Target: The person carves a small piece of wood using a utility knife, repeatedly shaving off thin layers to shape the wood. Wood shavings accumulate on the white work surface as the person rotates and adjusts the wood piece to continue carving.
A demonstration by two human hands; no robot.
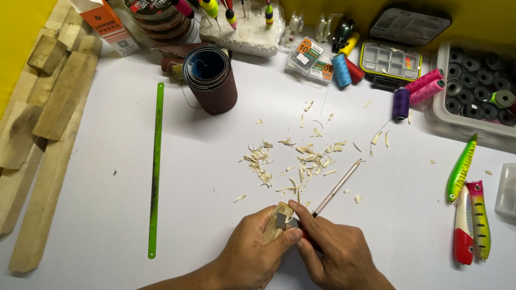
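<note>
My left hand (252, 249) grips a small pale wood block (278, 219) near the table's front edge, with the thumb pressed over it. My right hand (336, 252) holds a red-handled knife (301, 230) whose short blade rests against the block. A pile of pale wood shavings (295, 161) lies on the white table (107, 225) just beyond the hands. A thin pencil (338, 187) lies slanted next to my right hand.
A green saw blade (156, 166) lies at the left beside wood strips (48, 123). A sandpaper roll (212, 78), thread spools (400, 102), tackle boxes (389, 59) and a bin of bobbins (475, 86) line the back. Painted fishing lures (467, 215) rest at the right.
</note>
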